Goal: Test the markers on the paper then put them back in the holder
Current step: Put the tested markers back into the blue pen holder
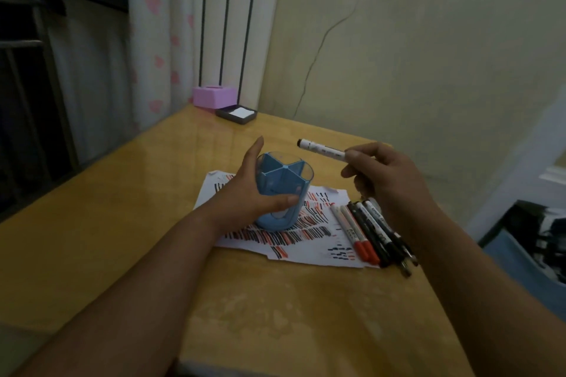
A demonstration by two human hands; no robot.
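A blue holder [291,180] with divided compartments stands on a white paper [309,242] covered in black and red strokes. My left hand [248,190] grips the holder from its left side, thumb across the front. My right hand [379,174] holds a white marker [321,150] in the air, to the right of the holder and above its rim, the black end pointing left. Several more markers [367,232], some with red caps and some black, lie side by side on the paper's right edge, under my right wrist.
The wooden table [147,208] reaches a wall at the back and a curtain at the left. A pink box [214,96] and a dark tray with white notes [236,115] sit at the far corner. The table's right edge drops off beside a dark bin [533,242].
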